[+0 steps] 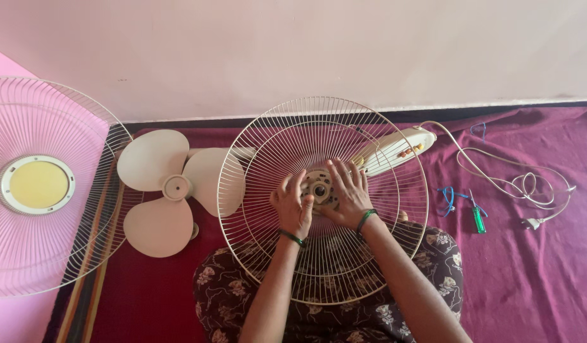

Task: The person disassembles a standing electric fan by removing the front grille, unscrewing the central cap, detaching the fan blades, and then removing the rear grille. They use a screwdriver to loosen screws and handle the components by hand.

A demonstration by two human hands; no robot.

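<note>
Soft, even daylight, faint shadows, sharp focus, slight wide-angle bending at the edges.

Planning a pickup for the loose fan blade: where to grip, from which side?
Probably best by the round centre hub of the fan blade, coming straight down from above. It lies flat on the maroon cloth, hub raised and clear; the three lobes are thin and flush, and one tucks behind the rear wire guard.
</note>
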